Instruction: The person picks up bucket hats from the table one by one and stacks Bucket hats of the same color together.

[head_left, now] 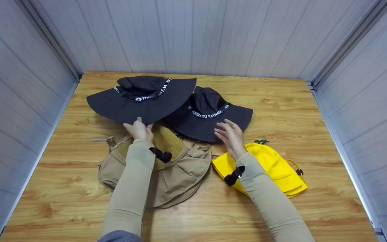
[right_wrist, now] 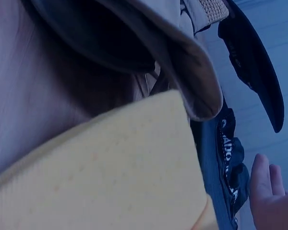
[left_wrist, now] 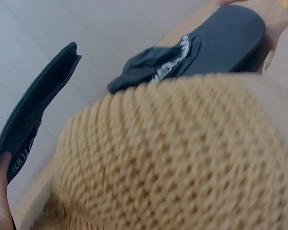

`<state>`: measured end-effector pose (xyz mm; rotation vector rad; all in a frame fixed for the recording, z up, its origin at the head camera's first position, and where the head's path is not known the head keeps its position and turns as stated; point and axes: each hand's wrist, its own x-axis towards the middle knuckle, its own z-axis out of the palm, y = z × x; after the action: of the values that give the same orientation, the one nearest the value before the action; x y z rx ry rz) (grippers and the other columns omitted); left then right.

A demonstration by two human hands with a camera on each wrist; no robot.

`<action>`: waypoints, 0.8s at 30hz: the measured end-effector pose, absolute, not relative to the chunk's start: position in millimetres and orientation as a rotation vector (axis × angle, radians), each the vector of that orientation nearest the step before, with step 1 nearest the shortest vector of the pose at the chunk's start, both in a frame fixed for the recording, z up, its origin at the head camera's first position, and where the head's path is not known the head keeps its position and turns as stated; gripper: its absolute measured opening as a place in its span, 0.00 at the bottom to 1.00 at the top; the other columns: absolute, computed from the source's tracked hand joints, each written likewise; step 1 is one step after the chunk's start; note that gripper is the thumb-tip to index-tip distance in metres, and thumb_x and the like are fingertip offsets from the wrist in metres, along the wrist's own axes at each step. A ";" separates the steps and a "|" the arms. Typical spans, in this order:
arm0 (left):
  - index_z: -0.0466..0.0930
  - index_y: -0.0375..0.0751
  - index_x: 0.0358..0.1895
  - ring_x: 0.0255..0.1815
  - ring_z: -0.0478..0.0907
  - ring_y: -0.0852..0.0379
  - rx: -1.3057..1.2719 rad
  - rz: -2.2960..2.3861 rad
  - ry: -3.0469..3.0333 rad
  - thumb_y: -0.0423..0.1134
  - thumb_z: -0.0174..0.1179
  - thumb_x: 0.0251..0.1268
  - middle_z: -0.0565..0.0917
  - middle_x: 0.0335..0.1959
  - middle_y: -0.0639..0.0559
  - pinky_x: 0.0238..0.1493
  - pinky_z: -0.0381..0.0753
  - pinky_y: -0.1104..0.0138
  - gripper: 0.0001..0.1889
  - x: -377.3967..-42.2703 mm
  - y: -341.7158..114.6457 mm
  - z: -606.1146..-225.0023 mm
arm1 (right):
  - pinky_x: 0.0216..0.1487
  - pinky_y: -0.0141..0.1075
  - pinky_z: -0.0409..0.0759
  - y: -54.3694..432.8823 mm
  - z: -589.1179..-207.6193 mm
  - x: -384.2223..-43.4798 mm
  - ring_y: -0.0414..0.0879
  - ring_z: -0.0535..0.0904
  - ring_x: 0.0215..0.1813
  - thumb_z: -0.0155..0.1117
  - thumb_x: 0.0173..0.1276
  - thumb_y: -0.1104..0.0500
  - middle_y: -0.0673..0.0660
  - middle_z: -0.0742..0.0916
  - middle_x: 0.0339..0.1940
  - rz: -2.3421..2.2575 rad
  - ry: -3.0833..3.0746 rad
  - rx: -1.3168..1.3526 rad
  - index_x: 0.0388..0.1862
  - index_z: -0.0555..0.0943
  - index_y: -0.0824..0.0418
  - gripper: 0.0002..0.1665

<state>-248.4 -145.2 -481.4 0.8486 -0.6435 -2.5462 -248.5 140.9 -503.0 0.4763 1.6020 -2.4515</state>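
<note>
My left hand (head_left: pixel 140 130) pinches the near brim of a black bucket hat (head_left: pixel 139 109), thumb on top, and holds it raised and tilted at the left; the left wrist view shows this hat (left_wrist: pixel 31 108) edge-on. A second black hat (head_left: pixel 200 126) with white lettering round its band lies on the table to the right, partly covered by the first. Over its right brim hovers my right hand (head_left: pixel 231 137), fingers loosely extended and holding nothing. Below my left hand lies a khaki hat (head_left: pixel 180 174) with a tan woven-mesh crown (left_wrist: pixel 173 148).
A yellow hat (head_left: pixel 270 164) with a cord loop lies folded under my right wrist. The wooden table (head_left: pixel 281 101) is enclosed by pale panel walls (head_left: pixel 193 37) at the back and both sides.
</note>
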 end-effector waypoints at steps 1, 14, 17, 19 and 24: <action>0.34 0.65 0.80 0.75 0.60 0.46 0.834 -2.548 -0.642 0.27 0.34 0.78 0.54 0.78 0.46 0.69 0.70 0.48 0.37 -249.4 -142.7 -481.5 | 0.53 0.35 0.84 138.6 -501.8 -248.3 0.49 0.84 0.47 0.52 0.77 0.63 0.69 0.76 0.66 -2.450 1.599 0.456 0.75 0.60 0.67 0.31; 0.32 0.63 0.80 0.76 0.61 0.45 0.723 -2.560 -0.711 0.26 0.38 0.77 0.53 0.78 0.46 0.67 0.71 0.45 0.39 -256.2 -120.5 -479.6 | 0.52 0.36 0.84 113.7 -491.8 -240.8 0.56 0.84 0.53 0.54 0.76 0.63 0.72 0.74 0.68 -2.420 1.538 0.319 0.76 0.58 0.68 0.34; 0.29 0.64 0.80 0.75 0.62 0.44 0.709 -2.582 -0.712 0.27 0.39 0.77 0.52 0.79 0.46 0.68 0.71 0.46 0.41 -255.7 -113.9 -476.9 | 0.54 0.37 0.84 111.3 -488.1 -240.2 0.63 0.78 0.62 0.55 0.76 0.61 0.71 0.73 0.70 -2.421 1.504 0.291 0.77 0.57 0.68 0.35; 0.28 0.65 0.80 0.74 0.63 0.44 0.703 -2.594 -0.720 0.27 0.40 0.77 0.52 0.79 0.46 0.67 0.72 0.46 0.41 -255.2 -109.7 -473.8 | 0.56 0.38 0.83 110.1 -485.4 -240.6 0.63 0.78 0.62 0.54 0.76 0.60 0.71 0.71 0.71 -2.422 1.486 0.276 0.77 0.56 0.68 0.35; 0.41 0.58 0.79 0.71 0.68 0.41 0.641 -2.579 -0.797 0.27 0.40 0.78 0.59 0.75 0.43 0.64 0.73 0.44 0.35 -253.4 -102.3 -468.9 | 0.57 0.39 0.83 108.9 -477.5 -246.2 0.53 0.84 0.52 0.54 0.77 0.59 0.72 0.70 0.72 -2.424 1.450 0.259 0.77 0.54 0.68 0.36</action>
<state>-253.4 -102.3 -468.9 0.6414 -0.7968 -2.5794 -246.2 108.9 -477.5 0.2586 1.4500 -2.4237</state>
